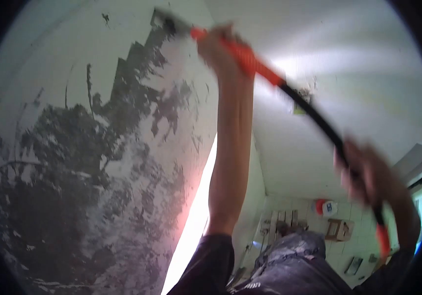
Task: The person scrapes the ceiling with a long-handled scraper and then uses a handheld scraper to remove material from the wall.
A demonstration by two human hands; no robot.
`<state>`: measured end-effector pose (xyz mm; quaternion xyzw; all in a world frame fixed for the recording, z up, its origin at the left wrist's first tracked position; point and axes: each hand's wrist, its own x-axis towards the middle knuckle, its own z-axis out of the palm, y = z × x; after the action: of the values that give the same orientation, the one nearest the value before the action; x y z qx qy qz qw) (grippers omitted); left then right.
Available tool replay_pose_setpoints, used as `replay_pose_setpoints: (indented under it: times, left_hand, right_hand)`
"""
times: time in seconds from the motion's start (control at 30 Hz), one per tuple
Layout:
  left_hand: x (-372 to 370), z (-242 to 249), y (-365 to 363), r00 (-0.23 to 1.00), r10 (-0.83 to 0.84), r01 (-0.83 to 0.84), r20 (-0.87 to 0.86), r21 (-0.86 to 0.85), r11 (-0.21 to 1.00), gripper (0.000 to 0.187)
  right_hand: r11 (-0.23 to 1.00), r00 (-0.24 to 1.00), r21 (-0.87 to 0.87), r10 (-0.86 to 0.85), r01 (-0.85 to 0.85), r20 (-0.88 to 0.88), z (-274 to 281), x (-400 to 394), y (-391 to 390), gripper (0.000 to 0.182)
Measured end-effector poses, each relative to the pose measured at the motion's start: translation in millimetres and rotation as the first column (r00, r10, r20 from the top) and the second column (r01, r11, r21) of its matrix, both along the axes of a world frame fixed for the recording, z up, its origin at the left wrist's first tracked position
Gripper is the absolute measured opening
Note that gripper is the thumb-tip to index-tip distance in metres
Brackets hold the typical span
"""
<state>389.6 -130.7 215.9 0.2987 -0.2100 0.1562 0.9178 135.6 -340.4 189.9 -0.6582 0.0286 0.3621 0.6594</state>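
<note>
A long scraper with a black pole [321, 120] and orange grips slants across the upper middle of the view. Its blurred blade [164, 22] meets the wall or ceiling surface at the top. My left hand [225, 51] is wrapped round the orange grip near the blade, arm stretched up. Lower on the pole, my right hand [368, 169] is closed round the black part, smeared by motion. The pale surface [137, 22] beside the blade carries a large, ragged dark grey patch [68, 142] where the coating is gone.
A bright, narrow opening [196, 211] runs beside my left arm. Below, on the tiled floor [363, 216], are a red and white round object [325, 207], a wooden pallet [282, 216], a brown frame-like piece [338, 229] and a small tray-like object [353, 265].
</note>
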Motion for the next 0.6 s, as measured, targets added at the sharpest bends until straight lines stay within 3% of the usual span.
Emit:
replay_pose_setpoints:
  times: [0.1, 0.13, 0.17, 0.2, 0.23, 0.27, 0.3, 0.33, 0.4, 0.43, 0.47, 0.5, 0.53, 0.6]
  left_hand:
    - [-12, 5, -6, 1.000, 0.007, -0.005, 0.016, -0.090, 0.996, 0.005]
    - [-38, -4, 7, 0.997, -0.070, 0.072, 0.034, -0.073, 0.995, 0.002]
    - [-67, -21, 21, 0.990, -0.141, 0.141, 0.005, -0.045, 0.989, 0.004]
    - [-83, -24, 20, 0.997, -0.039, 0.037, 0.059, 0.046, 0.998, 0.010]
    - [-76, -27, 19, 0.999, -0.041, 0.041, -0.036, 0.007, 0.999, 0.006]
    - [-60, -20, 12, 0.989, -0.033, 0.025, -0.145, -0.052, 0.998, 0.004]
    - [-34, -12, 2, 1.000, -0.011, 0.011, -0.019, -0.020, 1.000, 0.007]
    - [-24, 4, -5, 0.999, -0.001, 0.001, 0.045, 0.012, 1.000, 0.015]
    - [-30, 15, 10, 0.999, 0.002, -0.002, -0.037, -0.015, 1.000, 0.016]
    - [-49, 0, 17, 0.998, -0.067, 0.067, 0.018, -0.043, 0.997, 0.014]
    - [-74, -22, 24, 0.990, -0.127, 0.131, 0.058, -0.064, 0.989, 0.013]
    - [-100, -44, 30, 0.994, -0.104, 0.105, 0.040, -0.019, 0.994, 0.014]
    - [-114, -57, 33, 0.997, -0.079, 0.078, 0.023, 0.017, 0.997, 0.016]
    - [-96, -50, 35, 0.998, -0.054, 0.054, 0.014, 0.006, 0.999, 0.017]
  right_hand:
    - [0.967, 0.967, 0.008, -0.254, 0.254, -0.010, -7, 42, -23, 0.035]
    - [0.969, 0.968, 0.022, -0.249, 0.248, 0.042, -66, 31, -21, 0.035]
    - [0.769, 0.721, 0.258, -0.638, 0.584, 0.270, -169, -9, -41, 0.037]
    - [0.779, 0.726, 0.265, -0.626, 0.568, 0.285, -138, 0, -37, 0.037]
    - [0.948, 0.893, -0.084, -0.257, 0.307, 0.369, -84, -1, -21, 0.036]
    - [0.897, 0.941, -0.442, 0.173, -0.029, 0.290, -37, 9, -10, 0.036]
    - [0.934, 0.952, -0.328, -0.040, 0.144, 0.303, -20, 29, 1, 0.039]
    - [0.934, 0.959, -0.331, -0.038, 0.134, 0.282, -18, 19, 10, 0.039]
    - [0.982, 0.980, -0.047, -0.184, 0.182, -0.068, 6, 30, 22, 0.034]
    - [0.982, 0.981, -0.187, 0.043, -0.006, 0.190, -7, 13, 20, 0.030]
    - [0.949, 0.800, -0.291, 0.267, -0.121, 0.538, -54, 1, 6, 0.021]
    - [0.987, 0.816, -0.148, 0.140, -0.068, 0.560, -116, -11, -3, 0.014]
    - [0.972, 0.894, -0.236, 0.108, -0.003, 0.435, -81, -23, 19, 0.022]
    - [0.956, 0.806, -0.294, 0.159, 0.018, 0.569, -109, -7, 29, 0.029]
